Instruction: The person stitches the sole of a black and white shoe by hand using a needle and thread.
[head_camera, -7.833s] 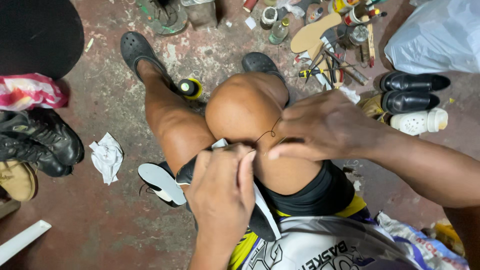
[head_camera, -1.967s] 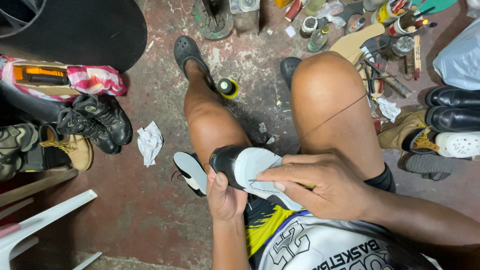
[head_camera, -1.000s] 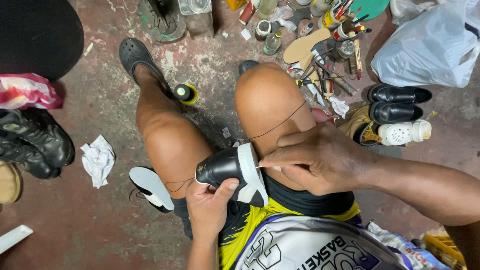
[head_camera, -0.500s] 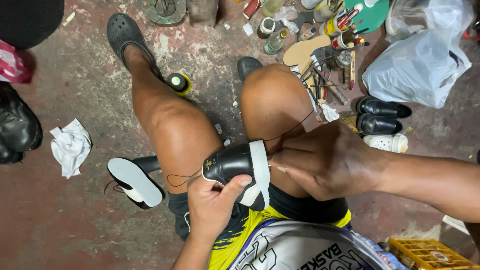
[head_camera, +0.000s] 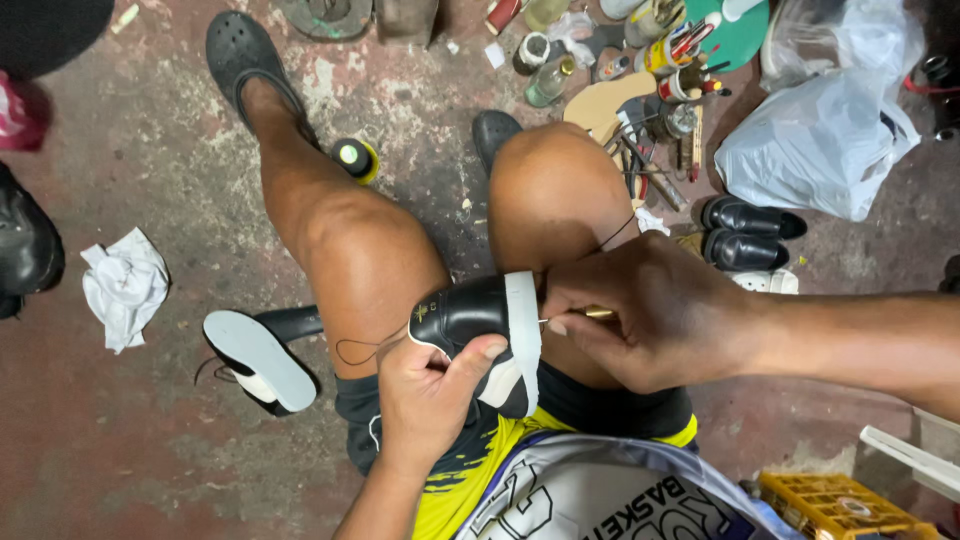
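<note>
Left to right: a crumpled white rag (head_camera: 125, 285) and an upturned shoe with a pale sole (head_camera: 258, 360) are seen on the floor, then the black shoe (head_camera: 478, 330) is held over the lap between the thighs, left hand (head_camera: 432, 400) clenched around its upper, thumb on the white sole edge. Long axis lies roughly left-right, sole facing right; judged light, upper soft, sole stiffer, so best gripped at the upper. Right hand (head_camera: 650, 325) is pinched shut on an awl (head_camera: 572, 316) at the sole edge, thread trailing.
</note>
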